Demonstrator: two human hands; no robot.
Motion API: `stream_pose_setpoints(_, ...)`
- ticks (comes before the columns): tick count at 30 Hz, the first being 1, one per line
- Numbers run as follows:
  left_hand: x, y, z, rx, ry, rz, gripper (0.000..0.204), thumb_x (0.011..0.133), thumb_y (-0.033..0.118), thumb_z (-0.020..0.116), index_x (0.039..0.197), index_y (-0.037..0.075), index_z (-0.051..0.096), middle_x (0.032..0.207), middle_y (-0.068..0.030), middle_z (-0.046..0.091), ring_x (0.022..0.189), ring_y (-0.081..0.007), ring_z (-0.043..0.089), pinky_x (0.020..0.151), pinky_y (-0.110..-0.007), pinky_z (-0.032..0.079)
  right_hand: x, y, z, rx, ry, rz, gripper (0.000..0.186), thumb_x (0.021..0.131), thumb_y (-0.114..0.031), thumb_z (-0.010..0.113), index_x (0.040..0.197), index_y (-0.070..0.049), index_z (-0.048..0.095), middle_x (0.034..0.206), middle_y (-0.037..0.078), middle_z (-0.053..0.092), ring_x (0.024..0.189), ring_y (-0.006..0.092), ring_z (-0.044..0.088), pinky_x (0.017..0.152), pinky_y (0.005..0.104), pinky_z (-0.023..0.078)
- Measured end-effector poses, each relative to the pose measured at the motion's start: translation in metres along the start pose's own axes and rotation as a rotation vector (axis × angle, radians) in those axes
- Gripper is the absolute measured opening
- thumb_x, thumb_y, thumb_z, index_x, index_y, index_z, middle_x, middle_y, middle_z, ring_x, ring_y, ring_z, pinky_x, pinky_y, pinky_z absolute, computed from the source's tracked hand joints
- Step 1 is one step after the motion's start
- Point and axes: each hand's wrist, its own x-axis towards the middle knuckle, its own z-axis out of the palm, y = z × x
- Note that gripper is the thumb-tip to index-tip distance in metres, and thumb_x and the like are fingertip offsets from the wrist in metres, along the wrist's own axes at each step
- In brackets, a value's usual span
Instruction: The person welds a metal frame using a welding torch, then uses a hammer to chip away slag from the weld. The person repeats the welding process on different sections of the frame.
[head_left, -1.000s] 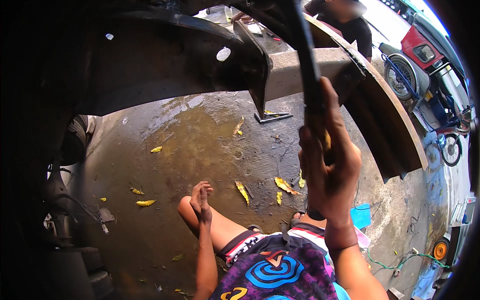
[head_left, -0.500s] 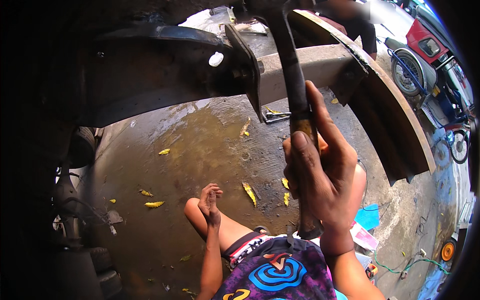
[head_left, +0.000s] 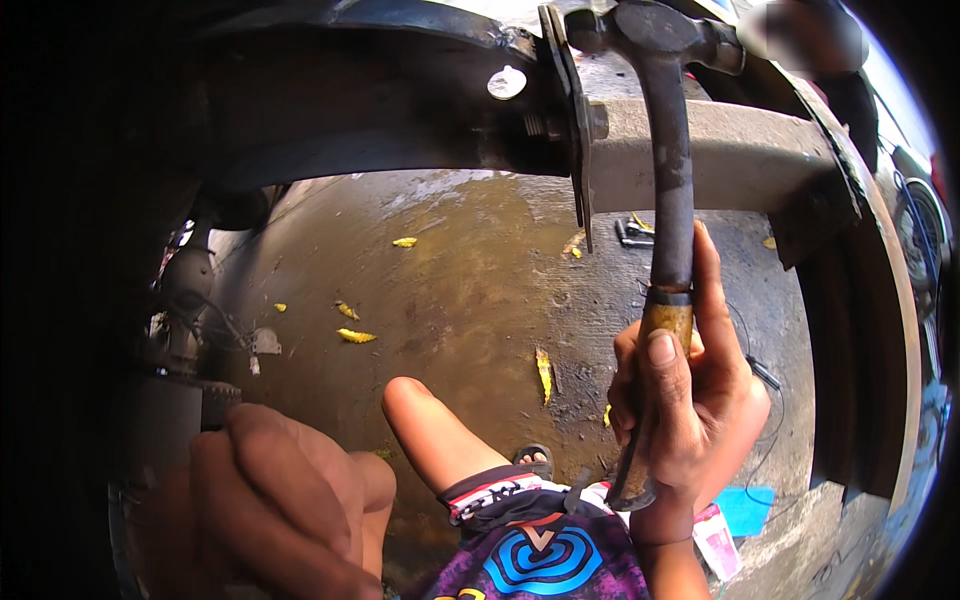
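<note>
My right hand [head_left: 690,400] is closed round the grip of a ball-peen hammer [head_left: 672,200], which I hold upright with the head at the top. Its shaft is dark metal; the grip is worn and yellow-brown at its upper end. Beyond the hammer, a heavy metal beam [head_left: 715,150] is bolted to a dark steel flange plate [head_left: 572,130]. The hammer head overlaps the area beside this plate; whether they touch I cannot tell. At lower left, close and slightly blurred, my left hand [head_left: 280,490] has its fingers curled in. No object shows in it.
A dark frame rail [head_left: 380,110] crosses the top left, and a curved metal bumper [head_left: 870,330] hangs at right. Tools [head_left: 635,233] and yellow leaves [head_left: 543,375] lie on the wet concrete. A blue sheet [head_left: 745,510] lies at lower right. Another person [head_left: 850,100] is at upper right.
My left hand has risen from beside my knee and come close at lower left, its fingers now curled. In the shifted view, the hammer stands farther right and its head shows fully.
</note>
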Motion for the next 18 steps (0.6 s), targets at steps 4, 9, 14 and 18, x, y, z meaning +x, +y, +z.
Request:
stream_pose_setpoints(4,0.03,0.032,-0.019,-0.225,-0.447,-0.422,0.056,0.087,0.049,0.072,0.131,0.017,0.062,0.108,-0.0096,0.062,0.087,-0.0146,0.059,0.068,-0.026,0.048,0.011,0.011,-0.026,-0.209,-0.042,-0.047,0.065,0.09,0.003,0.061,0.15,0.005,0.035,0.12,0.013,0.063,0.074,0.007,0.057,0.066,0.0209,0.045)
stream_pose_setpoints(9,0.035,0.004,0.036,0.186,-0.027,-0.054,0.009,0.091,0.026,0.066,0.099,0.023,0.067,0.08,0.0081,0.058,0.058,-0.0034,0.052,0.054,-0.019,0.039,0.024,0.021,-0.052,-0.255,-0.104,-0.026,0.065,0.088,0.005,0.061,0.148,0.006,0.037,0.12,0.015,0.065,0.081,0.0095,0.06,0.078,0.0228,0.048)
stream_pose_setpoints(14,0.047,-0.007,0.064,0.306,0.113,0.025,0.006,0.094,0.023,0.062,0.096,0.023,0.068,0.078,0.0108,0.056,0.052,-0.002,0.05,0.051,-0.018,0.037,0.025,0.025,-0.061,-0.188,-0.156,0.073,0.066,0.089,0.003,0.06,0.149,0.006,0.034,0.094,0.008,0.064,0.067,0.007,0.055,0.067,0.0221,0.046)
stream_pose_setpoints(18,0.054,-0.011,0.075,0.316,0.113,0.04,0.007,0.094,0.022,0.061,0.099,0.021,0.067,0.078,0.01,0.055,0.051,-0.0024,0.05,0.05,-0.018,0.036,0.025,0.028,-0.062,-0.116,-0.175,0.056,0.067,0.091,0.001,0.059,0.151,0.006,0.03,0.067,-0.002,0.054,0.055,0.0044,0.048,0.053,0.0216,0.04)
